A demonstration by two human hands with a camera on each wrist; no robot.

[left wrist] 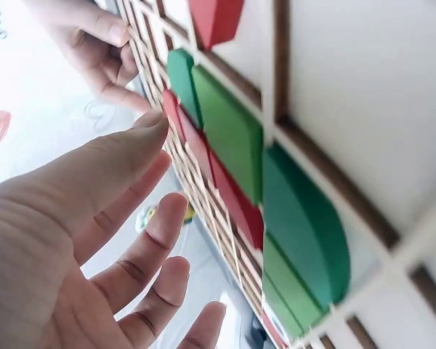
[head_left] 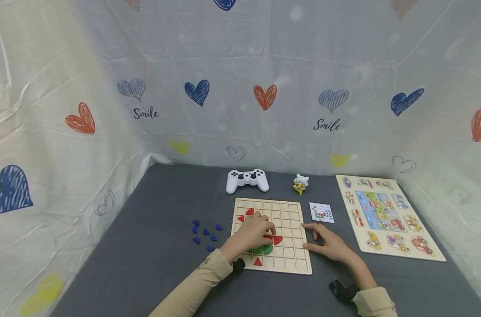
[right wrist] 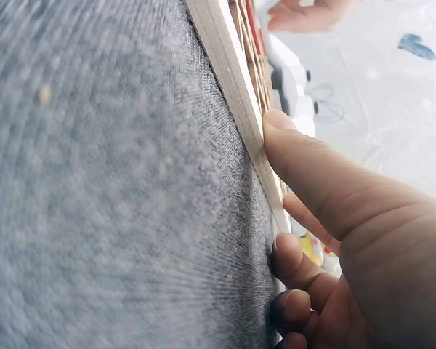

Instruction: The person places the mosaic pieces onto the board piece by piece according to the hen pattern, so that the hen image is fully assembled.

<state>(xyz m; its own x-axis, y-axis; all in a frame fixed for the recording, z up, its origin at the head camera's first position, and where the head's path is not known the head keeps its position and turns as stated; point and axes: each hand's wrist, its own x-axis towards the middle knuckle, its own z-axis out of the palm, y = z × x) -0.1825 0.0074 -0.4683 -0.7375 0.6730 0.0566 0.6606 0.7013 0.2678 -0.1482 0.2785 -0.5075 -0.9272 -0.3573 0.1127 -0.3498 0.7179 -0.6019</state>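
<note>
**Low Thumb Could Unseat Pieces**

The left hand (head_left: 253, 232) is over the board (head_left: 289, 263), fingers loosely spread, no piece visibly held, thumb near red pieces (head_left: 278, 240) and green pieces (head_left: 268, 249). The right hand (head_left: 330, 244) touches the board's right edge, thumb and finger apart. A thumb sweep could dislodge pieces; a hard push could slide the board toward the blue pieces (head_left: 196, 240).

Heart-printed cloth (head_left: 240, 44) walling a dark grey table (head_left: 161, 211) on three sides shows a makeshift booth.
</note>
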